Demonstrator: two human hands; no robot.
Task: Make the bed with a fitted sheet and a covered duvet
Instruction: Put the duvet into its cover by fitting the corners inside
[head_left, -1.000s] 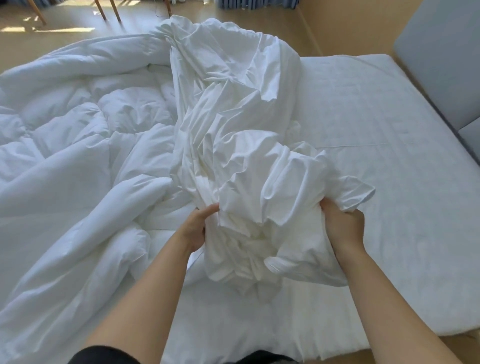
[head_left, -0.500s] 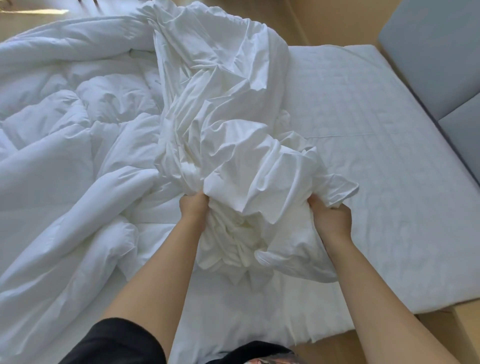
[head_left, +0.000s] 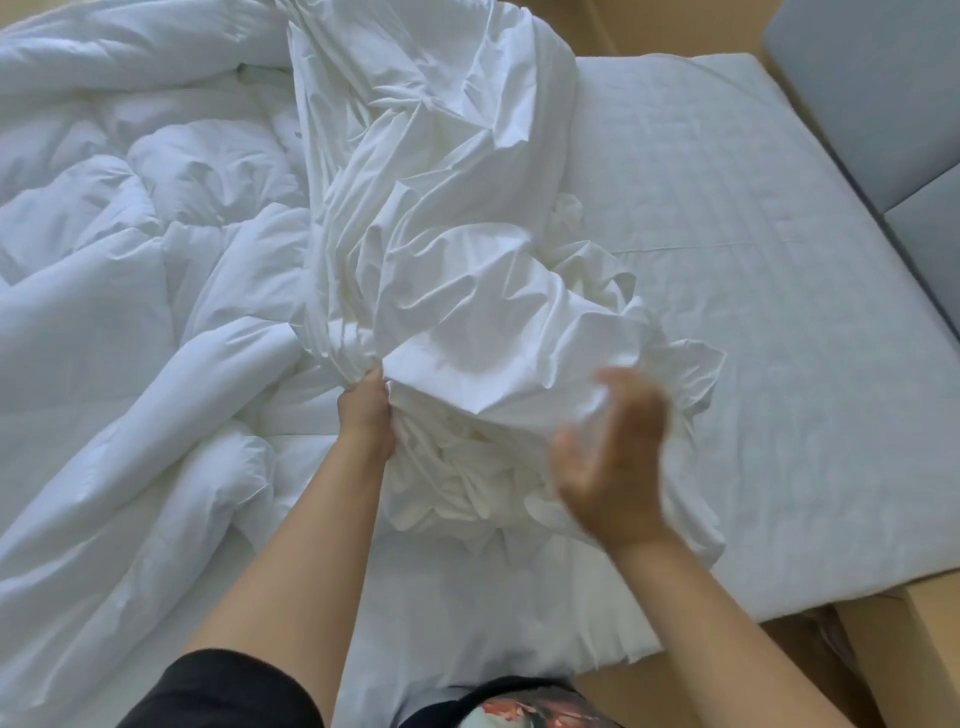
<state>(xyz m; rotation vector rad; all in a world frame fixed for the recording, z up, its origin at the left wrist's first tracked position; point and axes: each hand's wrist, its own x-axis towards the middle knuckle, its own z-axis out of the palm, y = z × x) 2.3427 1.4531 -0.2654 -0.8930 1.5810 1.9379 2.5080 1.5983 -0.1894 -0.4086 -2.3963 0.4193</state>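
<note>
Two hands: left hand grips the bunched sheet, right hand blurred.

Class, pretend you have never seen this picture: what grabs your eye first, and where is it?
A big crumpled white sheet heaps up mid-bed, the left hand gripping its near folds. The blurred right hand hangs open in front of it. A puffy duvet fills the left side; the quilted mattress lies bare on the right.

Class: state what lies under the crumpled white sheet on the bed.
Beneath the sheet, the quilted mattress shows at the near and right edges, the duvet at the left; the middle is hidden.
</note>
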